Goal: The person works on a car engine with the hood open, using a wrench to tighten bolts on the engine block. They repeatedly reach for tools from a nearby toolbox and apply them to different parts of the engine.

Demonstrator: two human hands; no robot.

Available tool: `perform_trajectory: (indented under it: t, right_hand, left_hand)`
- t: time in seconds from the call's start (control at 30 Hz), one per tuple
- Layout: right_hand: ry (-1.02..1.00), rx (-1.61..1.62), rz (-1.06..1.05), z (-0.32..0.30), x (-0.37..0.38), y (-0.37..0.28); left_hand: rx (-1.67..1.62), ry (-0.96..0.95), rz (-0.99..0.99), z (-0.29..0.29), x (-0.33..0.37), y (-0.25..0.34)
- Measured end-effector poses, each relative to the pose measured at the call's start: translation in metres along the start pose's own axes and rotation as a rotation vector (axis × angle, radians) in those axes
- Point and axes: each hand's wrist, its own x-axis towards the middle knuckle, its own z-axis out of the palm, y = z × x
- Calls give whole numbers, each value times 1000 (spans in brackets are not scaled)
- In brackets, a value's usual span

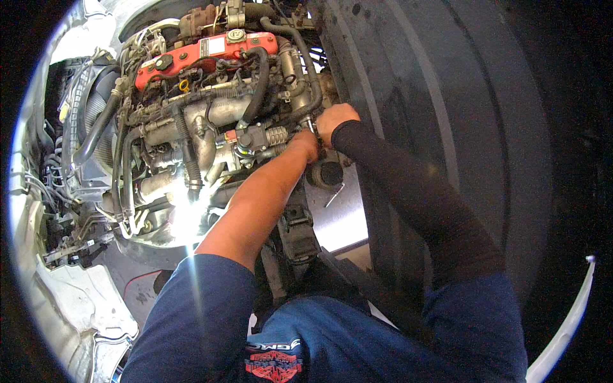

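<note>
Both my hands are together at the rear right side of an exposed engine (211, 115), beside a dark panel (434, 140). My right hand (337, 120), below a dark sleeve, is curled closed with its knuckles up; what it grips is hidden. Just below and left of it, my left hand (308, 145) reaches in among the hoses, its fingers mostly out of sight behind the wrist. A small shiny metal piece (311, 124) shows between the two hands, too small to name. A black hose (313, 83) curves down close to them.
A red valve cover (191, 56) tops the engine, with a radiator fan (105, 108) at left. Bright lamp glare (190, 220) sits at the engine's near edge. Under my hands are a round dark part (327, 172) and a thin metal rod (334, 195).
</note>
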Motion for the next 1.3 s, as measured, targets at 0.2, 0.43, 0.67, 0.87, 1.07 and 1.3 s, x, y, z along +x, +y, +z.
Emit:
perform_trajectory:
  t: [0.2,0.43,0.67,0.87,1.07,1.3]
  right_hand:
    - [-96,-117,-176,-19,-8,3]
    - [-91,-176,-219,-8,-15,28]
    - [-75,-165,-193,-1,-19,43]
    - [-67,-174,-242,8,-19,56]
    - [28,-158,-243,33,-12,69]
    - [-115,-167,-35,58,-6,85]
  left_hand:
    - [12,-1,71,-8,-3,1]
    - [-15,62,77,-6,-9,1]
    - [81,38,167,-18,-24,8]
    - [109,17,169,-19,-26,10]
    - [267,2,291,-6,-10,1]
    - [206,31,217,0,2,4]
